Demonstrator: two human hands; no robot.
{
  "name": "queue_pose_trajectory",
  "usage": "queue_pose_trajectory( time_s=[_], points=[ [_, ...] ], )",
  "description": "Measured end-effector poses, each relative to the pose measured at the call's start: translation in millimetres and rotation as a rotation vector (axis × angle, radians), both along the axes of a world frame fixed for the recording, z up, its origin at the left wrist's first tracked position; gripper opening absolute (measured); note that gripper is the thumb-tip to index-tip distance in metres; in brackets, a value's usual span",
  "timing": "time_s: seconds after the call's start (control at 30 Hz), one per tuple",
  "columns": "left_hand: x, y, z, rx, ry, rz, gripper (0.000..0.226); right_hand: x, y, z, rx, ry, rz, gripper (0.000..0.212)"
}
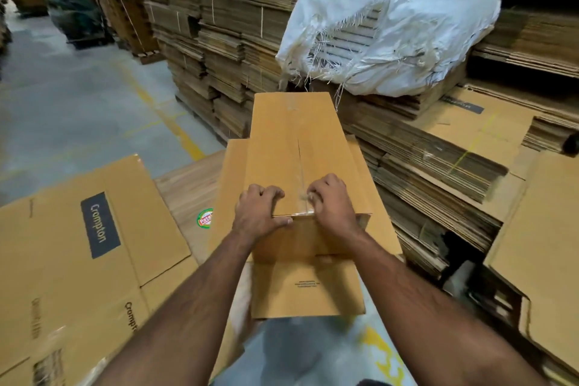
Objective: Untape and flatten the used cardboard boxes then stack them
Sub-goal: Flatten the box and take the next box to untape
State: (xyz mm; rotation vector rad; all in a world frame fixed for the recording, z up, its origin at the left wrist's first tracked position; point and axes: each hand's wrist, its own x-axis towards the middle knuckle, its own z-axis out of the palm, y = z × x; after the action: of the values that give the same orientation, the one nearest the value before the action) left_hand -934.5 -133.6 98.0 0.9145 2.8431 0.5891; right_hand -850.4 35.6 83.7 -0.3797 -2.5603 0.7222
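Between the hands, a cardboard box [297,153] lies closed; left hand [261,213] grips its near top edge, right hand [330,205] pinches the tape [303,194] (clear, partly lifted) along the seam.

A torn white woven sack [394,31] slumps at the upper right of my view, frayed threads hanging from its ripped side. The grey concrete floor [69,97] fills the left, crossed by a worn yellow painted line [175,125]. At the upper left, a dark green wrapped bundle [73,14] stands on that floor.
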Motion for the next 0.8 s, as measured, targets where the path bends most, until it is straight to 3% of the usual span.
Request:
queue_pose_trajectory(
  time_s=[0.33, 0.8],
  points=[
    [5.9, 0.5, 2.7, 0.023, 0.032, 0.031, 0.064, 38.4, 3.7, 56.4, 0.136, 0.140, 0.011, 0.009],
    [1.9, 1.5, 9.8, -0.014, -0.026, 0.033, 0.066, 22.0, -2.0, 86.6, 0.235, 0.084, 0.116, 0.006]
  ],
)
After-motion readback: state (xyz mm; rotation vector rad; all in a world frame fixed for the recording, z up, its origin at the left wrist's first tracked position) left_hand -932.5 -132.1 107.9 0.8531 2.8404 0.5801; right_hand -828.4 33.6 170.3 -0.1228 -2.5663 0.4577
